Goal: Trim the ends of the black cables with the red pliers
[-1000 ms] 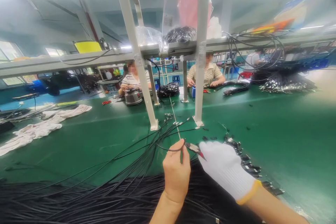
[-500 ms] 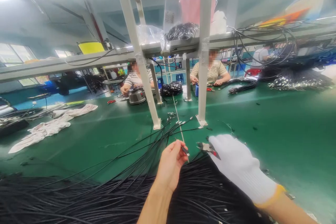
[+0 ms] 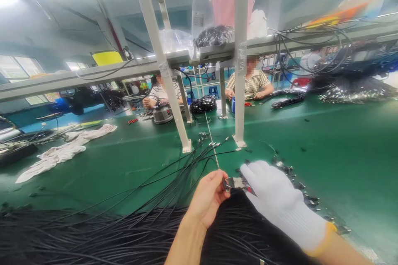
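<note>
My bare left hand (image 3: 209, 195) pinches the end of a black cable, whose dark connector (image 3: 226, 184) pokes out from between thumb and fingers. In a white knitted glove, my right hand (image 3: 273, 198) is closed around cutting pliers (image 3: 239, 183). The jaws of the pliers meet the connector at the left fingertips; whether they bite into it I cannot tell. Below both hands spreads a thick heap of black cables (image 3: 130, 236). A looser bunch of cables (image 3: 183, 174) runs from it toward the shelf posts, ending in small metal-tipped plugs (image 3: 214, 144).
Two white shelf posts (image 3: 240, 91) (image 3: 175, 103) stand on the green table (image 3: 130, 165). White cloths (image 3: 62, 153) lie at left. Connector ends (image 3: 306, 192) line the right side. Two people (image 3: 251, 85) sit opposite, near a grey round device (image 3: 162, 114) and coiled cables (image 3: 203, 104).
My left hand has shifted slightly right and down, bringing the connector to the pliers. The pliers' jaws, apart from it before, now meet it.
</note>
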### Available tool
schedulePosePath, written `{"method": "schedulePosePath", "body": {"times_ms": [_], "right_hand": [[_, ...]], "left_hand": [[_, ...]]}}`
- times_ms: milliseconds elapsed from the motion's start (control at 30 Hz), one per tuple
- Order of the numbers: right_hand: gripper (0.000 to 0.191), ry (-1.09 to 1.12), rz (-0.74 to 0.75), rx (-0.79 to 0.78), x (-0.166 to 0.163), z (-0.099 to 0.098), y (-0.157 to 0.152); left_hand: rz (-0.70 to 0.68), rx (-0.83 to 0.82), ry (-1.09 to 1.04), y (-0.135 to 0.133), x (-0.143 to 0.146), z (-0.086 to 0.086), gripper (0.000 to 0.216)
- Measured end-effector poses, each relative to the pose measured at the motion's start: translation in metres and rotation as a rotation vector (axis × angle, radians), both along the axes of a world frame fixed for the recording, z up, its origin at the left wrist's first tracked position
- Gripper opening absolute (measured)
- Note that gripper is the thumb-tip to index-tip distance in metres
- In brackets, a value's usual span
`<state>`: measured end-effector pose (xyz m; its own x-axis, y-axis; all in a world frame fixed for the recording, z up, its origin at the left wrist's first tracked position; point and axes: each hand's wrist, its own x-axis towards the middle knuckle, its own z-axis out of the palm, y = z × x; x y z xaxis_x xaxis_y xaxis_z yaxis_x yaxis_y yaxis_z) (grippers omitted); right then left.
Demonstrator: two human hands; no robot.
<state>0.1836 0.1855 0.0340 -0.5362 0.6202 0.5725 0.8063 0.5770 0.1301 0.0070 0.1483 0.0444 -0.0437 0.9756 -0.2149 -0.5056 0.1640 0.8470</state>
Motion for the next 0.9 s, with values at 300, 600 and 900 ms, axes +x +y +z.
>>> {"method": "schedulePosePath", "body": {"times_ms": [300,600,900], "right_hand": [[0.034,0.002,0.013,0.03,0.0,-0.001,-0.002],[0.034,-0.157,-0.069,0.055,0.0,-0.003,-0.006],[0.013,-0.175,-0.136,-0.004,-0.004,-0.014,0.0]], "left_hand": [[-0.001,-0.003,-0.056,0.0,0.0,0.002,0.041],[0.114,0.084,0.209,-0.001,0.013,-0.002,0.041],[0.271,0.088,0.306,-0.004,0.026,-0.003,0.041]]}}
